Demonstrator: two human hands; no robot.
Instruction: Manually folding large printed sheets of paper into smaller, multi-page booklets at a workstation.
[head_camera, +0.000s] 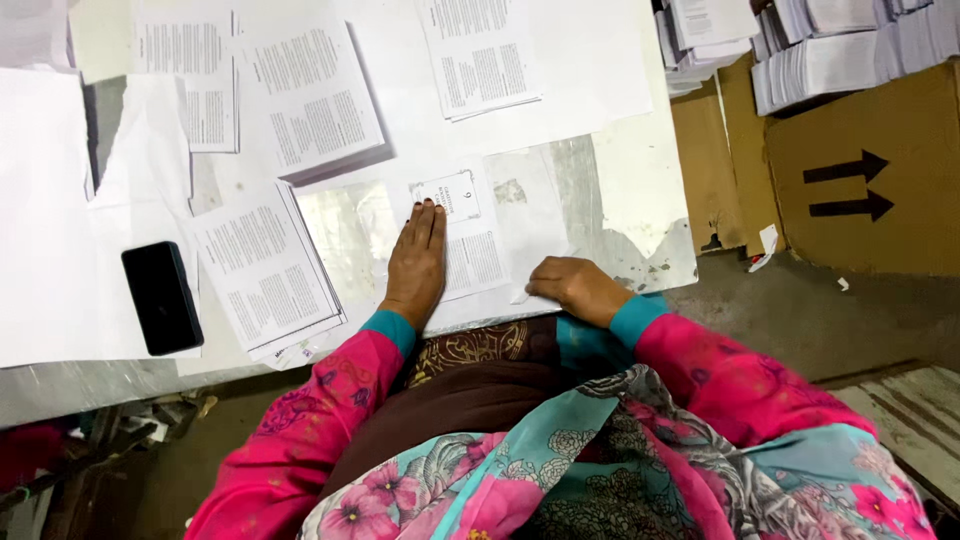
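A printed sheet (468, 240) lies flat at the near edge of the table (620, 215), right in front of the person, a small white booklet (447, 194) resting on its upper part. The left hand (417, 262) presses down on the sheet, fingers straight and together, palm flat, gripping nothing, seemingly to pin the paper in place. The right hand (578, 287) rests at the sheet's lower right corner, fingers curled under; whether it pinches the paper edge I cannot tell. Stacks of printed leaflets (268, 265) sit fanned around within arm's reach, one pile (318, 100) farther back. A black phone (161, 297) lies off to the left, clear of the papers being handled.
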